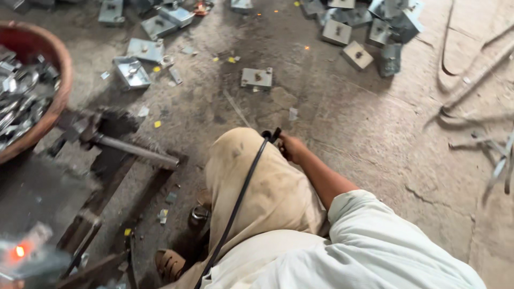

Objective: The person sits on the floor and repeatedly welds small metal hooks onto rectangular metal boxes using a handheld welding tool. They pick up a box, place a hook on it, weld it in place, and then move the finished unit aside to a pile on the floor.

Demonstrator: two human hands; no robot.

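My right hand [292,147] rests beside my bent knee in beige trousers [241,176] and is closed on the end of a black cable [243,192] that runs down across my thigh. My white sleeve [369,241] covers the upper arm. My left hand is out of view. A glowing orange spot [20,250] shows on a blurred metal part at the bottom left, next to a dark steel work stand [107,176] with a round bar [136,151] on it.
A round reddish tub [59,59] of small metal pieces sits at the left. Several square metal plates [257,77] and boxes [391,24] lie scattered on the concrete floor. Bent rods [471,85] lie at the right. My sandalled foot [170,263] is below the stand.
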